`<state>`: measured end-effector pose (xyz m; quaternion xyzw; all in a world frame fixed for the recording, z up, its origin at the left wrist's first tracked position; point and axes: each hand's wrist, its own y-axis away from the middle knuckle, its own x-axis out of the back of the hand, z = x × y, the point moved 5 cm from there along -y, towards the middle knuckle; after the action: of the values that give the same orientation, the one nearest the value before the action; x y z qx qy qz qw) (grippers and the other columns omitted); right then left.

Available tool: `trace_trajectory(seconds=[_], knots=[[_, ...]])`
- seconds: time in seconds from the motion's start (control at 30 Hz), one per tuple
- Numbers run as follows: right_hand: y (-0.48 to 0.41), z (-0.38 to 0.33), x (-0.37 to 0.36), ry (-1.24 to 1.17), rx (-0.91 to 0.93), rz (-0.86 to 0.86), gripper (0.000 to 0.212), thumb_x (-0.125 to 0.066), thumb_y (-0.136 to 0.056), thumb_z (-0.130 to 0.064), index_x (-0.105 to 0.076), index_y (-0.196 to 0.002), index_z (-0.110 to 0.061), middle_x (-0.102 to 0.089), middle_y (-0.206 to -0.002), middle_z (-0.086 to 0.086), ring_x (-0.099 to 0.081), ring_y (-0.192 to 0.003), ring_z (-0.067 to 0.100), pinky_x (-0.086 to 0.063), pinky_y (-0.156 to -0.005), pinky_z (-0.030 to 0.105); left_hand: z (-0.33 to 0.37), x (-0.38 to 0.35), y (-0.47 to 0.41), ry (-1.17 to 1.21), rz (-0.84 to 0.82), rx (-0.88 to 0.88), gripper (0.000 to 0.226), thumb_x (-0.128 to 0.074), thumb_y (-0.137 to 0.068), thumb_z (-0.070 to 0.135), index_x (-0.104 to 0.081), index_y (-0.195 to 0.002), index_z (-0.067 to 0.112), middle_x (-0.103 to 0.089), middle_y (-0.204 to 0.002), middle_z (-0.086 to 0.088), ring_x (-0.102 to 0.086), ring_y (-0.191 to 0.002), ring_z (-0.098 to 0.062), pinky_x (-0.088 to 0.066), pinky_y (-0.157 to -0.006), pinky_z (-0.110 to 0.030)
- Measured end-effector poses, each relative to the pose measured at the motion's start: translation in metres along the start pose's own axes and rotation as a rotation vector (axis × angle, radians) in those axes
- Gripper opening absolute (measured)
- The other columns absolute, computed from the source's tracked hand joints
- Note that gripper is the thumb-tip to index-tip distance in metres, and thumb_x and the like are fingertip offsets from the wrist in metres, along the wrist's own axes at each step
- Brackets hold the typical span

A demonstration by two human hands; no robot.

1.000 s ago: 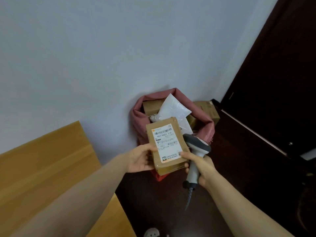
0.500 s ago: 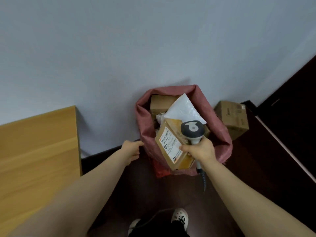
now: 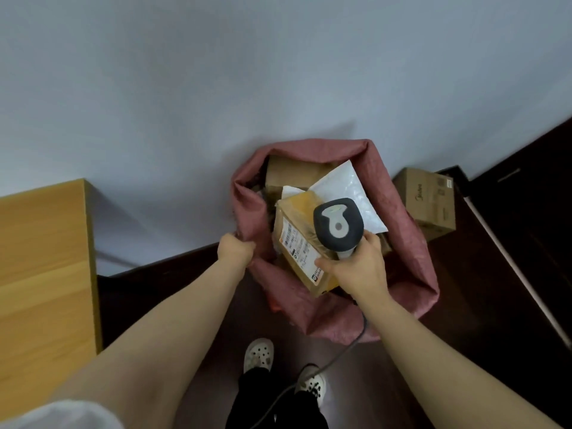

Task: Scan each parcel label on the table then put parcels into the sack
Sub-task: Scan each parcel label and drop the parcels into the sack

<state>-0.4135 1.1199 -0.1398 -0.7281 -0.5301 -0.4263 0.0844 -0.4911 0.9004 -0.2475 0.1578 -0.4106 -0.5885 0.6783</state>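
The parcel (image 3: 305, 264), a brown box with a white label (image 3: 292, 241) facing up, sits tilted in the mouth of the pink sack (image 3: 411, 274), above the items already inside. The right hand (image 3: 356, 269) holds it: the thumb lies across the lower part of the label and pinches the box against the scanner (image 3: 338, 224), whose handle the curled fingers grip. The scanner's dark head rises over the parcel's right edge, and its cable (image 3: 343, 351) trails down toward the floor. The left hand (image 3: 235, 250) grips the sack's left rim, fingers closed tight on a fold of the fabric.

Inside the sack, a white plastic mailer (image 3: 353, 193) lies behind the parcel and a second brown box (image 3: 294, 171) stands at the back. The sack stands on the dark floor against the pale wall. Near its right side sits a printed carton (image 3: 430, 202); whether the two touch cannot be told. A wooden table (image 3: 43, 258) stands to the left, apart from the sack. The person's pale shoes (image 3: 258, 354) show below the arms
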Motion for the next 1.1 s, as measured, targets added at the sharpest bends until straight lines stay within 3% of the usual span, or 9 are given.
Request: trace_trajectory(seconds=[0.07, 0.2, 0.37, 0.53, 0.7, 0.87, 0.97, 1.03, 1.1], knots=[[-0.007, -0.010, -0.009, 0.057, 0.025, -0.038, 0.059, -0.085, -0.067, -0.022, -0.059, -0.120, -0.014, -0.040, -0.134, 0.002, -0.051, -0.116, 0.018, -0.042, -0.087, 0.025, 0.010, 0.013, 0.006, 0.055, 0.006, -0.006, 0.006, -0.054, -0.083, 0.004, -0.060, -0.084, 0.002, -0.055, -0.068, -0.013, -0.053, -0.061, -0.027, -0.041, -0.051, -0.029], [-0.028, -0.040, -0.027, 0.156, 0.064, -0.124, 0.052, -0.080, -0.070, -0.019, -0.058, -0.116, -0.013, -0.040, -0.136, 0.005, -0.058, -0.107, 0.025, -0.045, -0.080, 0.029, 0.029, 0.046, 0.011, 0.117, 0.018, 0.000, 0.021, -0.043, -0.087, -0.004, -0.046, -0.068, 0.004, -0.043, -0.060, -0.009, -0.041, -0.052, -0.022, -0.031, -0.038, -0.022], [-0.051, -0.059, -0.052, 0.199, 0.072, -0.149, 0.071, -0.080, -0.075, -0.027, -0.048, -0.136, -0.012, -0.014, -0.156, 0.003, -0.054, -0.120, 0.027, -0.045, -0.097, 0.039, 0.030, 0.066, 0.008, 0.053, -0.054, 0.004, 0.025, -0.042, -0.080, -0.009, -0.040, -0.063, 0.010, -0.037, -0.057, -0.006, -0.035, -0.049, -0.020, -0.029, -0.049, -0.027], [-0.056, -0.055, -0.077, 0.293, 0.068, -0.015, 0.048, -0.069, -0.083, -0.041, -0.056, -0.120, -0.014, -0.047, -0.126, 0.003, -0.058, -0.105, 0.027, -0.047, -0.075, 0.035, 0.031, 0.063, -0.002, 0.058, -0.156, 0.002, 0.026, -0.043, -0.073, -0.012, -0.037, -0.061, 0.011, -0.034, -0.056, -0.005, -0.033, -0.049, -0.019, -0.027, -0.047, -0.026], [-0.059, -0.053, -0.097, 0.307, 0.024, -0.031, 0.042, -0.066, -0.085, -0.034, -0.055, -0.122, -0.016, -0.054, -0.122, 0.003, -0.051, -0.112, 0.026, -0.045, -0.076, 0.037, 0.022, 0.062, -0.008, 0.012, -0.223, -0.003, 0.025, -0.045, -0.073, -0.010, -0.040, -0.063, 0.012, -0.037, -0.055, -0.004, -0.033, -0.044, -0.016, -0.027, -0.043, -0.024], [-0.039, -0.052, -0.090, 0.074, -0.018, 0.000, 0.033, -0.072, -0.081, -0.033, -0.060, -0.102, -0.011, -0.045, -0.120, 0.006, -0.054, -0.091, 0.022, -0.046, -0.077, 0.035, 0.015, 0.074, -0.004, 0.032, -0.245, -0.024, 0.015, -0.052, -0.079, -0.004, -0.056, -0.076, 0.010, -0.053, -0.068, -0.008, -0.048, -0.055, -0.018, -0.034, -0.044, -0.022], [-0.018, -0.043, -0.080, -0.109, -0.115, 0.060, 0.027, -0.074, -0.077, -0.027, -0.061, -0.091, -0.007, -0.057, -0.111, 0.013, -0.059, -0.082, 0.025, -0.051, -0.081, 0.039, 0.008, 0.078, 0.005, 0.015, -0.270, -0.064, 0.015, -0.059, -0.086, 0.002, -0.062, -0.099, 0.009, -0.064, -0.087, -0.011, -0.059, -0.072, -0.020, -0.042, -0.053, -0.024], [0.002, -0.041, -0.071, -0.247, -0.163, 0.067, 0.024, -0.076, -0.078, -0.025, -0.060, -0.089, -0.010, -0.065, -0.094, 0.011, -0.061, -0.084, 0.026, -0.052, -0.081, 0.039, 0.001, 0.081, 0.014, 0.045, -0.281, -0.056, 0.049, -0.064, -0.088, 0.008, -0.046, -0.134, 0.006, -0.063, -0.111, -0.014, -0.063, -0.086, -0.023, -0.049, -0.060, -0.026], [0.029, -0.038, -0.063, -0.374, -0.168, 0.050, 0.016, -0.073, -0.082, -0.019, -0.059, -0.085, -0.012, -0.062, -0.076, 0.003, -0.059, -0.078, 0.022, -0.050, -0.074, 0.034, -0.009, 0.088, 0.030, 0.049, -0.268, -0.036, 0.083, -0.069, -0.087, 0.014, -0.018, -0.151, 0.007, -0.046, -0.139, -0.017, -0.058, -0.108, -0.029, -0.053, -0.073, -0.033]])
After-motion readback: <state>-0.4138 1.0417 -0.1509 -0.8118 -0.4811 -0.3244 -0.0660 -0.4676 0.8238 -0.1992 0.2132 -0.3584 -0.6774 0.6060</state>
